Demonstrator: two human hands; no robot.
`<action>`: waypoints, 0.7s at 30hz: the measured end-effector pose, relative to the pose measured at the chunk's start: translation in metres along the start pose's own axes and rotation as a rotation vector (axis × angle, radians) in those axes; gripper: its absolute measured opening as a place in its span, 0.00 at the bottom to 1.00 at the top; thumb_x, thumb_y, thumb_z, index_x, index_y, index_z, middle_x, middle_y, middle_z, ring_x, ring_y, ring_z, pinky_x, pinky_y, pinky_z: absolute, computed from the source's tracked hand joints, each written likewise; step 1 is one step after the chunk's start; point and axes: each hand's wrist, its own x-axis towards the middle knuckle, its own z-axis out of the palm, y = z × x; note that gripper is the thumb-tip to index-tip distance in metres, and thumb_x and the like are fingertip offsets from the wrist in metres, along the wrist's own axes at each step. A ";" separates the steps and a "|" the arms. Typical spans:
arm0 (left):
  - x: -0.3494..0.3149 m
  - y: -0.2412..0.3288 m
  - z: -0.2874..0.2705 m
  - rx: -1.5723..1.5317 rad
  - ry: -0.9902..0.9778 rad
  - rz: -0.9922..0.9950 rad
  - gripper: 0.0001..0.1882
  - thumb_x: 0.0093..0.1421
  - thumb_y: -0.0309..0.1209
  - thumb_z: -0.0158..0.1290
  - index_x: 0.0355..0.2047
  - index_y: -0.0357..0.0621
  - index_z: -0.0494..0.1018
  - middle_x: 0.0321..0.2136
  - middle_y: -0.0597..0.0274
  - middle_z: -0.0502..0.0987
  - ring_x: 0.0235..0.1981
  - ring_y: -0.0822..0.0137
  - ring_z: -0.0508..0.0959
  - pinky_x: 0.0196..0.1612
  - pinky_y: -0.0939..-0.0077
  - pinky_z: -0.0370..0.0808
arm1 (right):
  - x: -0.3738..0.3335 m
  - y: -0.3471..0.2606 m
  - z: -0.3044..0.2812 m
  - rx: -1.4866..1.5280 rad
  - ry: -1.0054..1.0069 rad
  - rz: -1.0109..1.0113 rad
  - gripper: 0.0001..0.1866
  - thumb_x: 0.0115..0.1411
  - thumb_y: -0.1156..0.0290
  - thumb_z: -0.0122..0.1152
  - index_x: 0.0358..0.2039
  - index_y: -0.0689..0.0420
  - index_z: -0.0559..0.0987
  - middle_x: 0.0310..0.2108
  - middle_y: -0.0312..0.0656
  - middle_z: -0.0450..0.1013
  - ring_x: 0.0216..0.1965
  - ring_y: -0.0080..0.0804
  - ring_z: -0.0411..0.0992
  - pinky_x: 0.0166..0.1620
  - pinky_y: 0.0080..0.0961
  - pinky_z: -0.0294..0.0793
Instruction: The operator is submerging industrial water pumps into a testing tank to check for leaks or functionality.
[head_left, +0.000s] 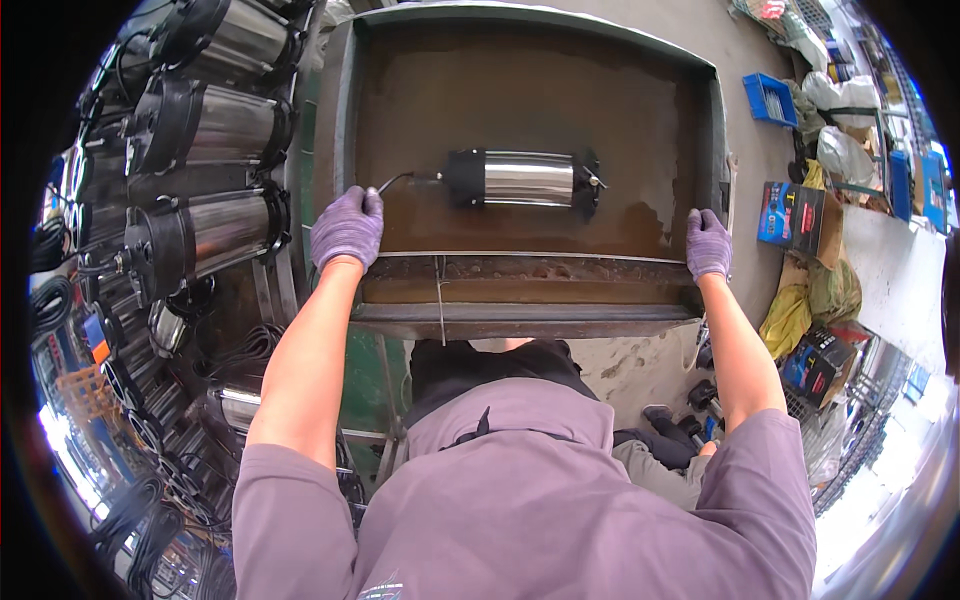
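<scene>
Grips what appears to be the end of a thin black cable between thumb and fingers of the purple-gloved left hand, at the left rim of a rectangular grey metal tank. Rests the purple-gloved right hand at the right rim, fingers partly curled; cannot tell from this angle whether clenched on the metal or merely leaning there.

Has a shiny silver metal cylinder with black end caps lying on its side, left to right, around the middle of the tank, in what looks like brown water, touched by neither hand. Shows racks of similar silver cylinders at the left, outside the tank.

Could strain or loosen the cable at the left end cap by pulling hard against a probably heavy body. Could roll the round cylinder with a sideways tug, knocking the small metal fitting at its right end against the tank. Could lose the cable through wet, slippery gloves. Could slop liquid over the near edge by jolting the tank.
</scene>
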 end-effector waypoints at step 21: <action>0.005 -0.010 -0.003 -0.059 -0.068 0.089 0.19 0.70 0.47 0.43 0.42 0.50 0.78 0.41 0.52 0.83 0.44 0.47 0.83 0.47 0.49 0.79 | 0.006 0.007 0.010 -0.015 0.042 -0.050 0.21 0.68 0.49 0.52 0.38 0.56 0.81 0.37 0.60 0.78 0.43 0.65 0.74 0.46 0.53 0.72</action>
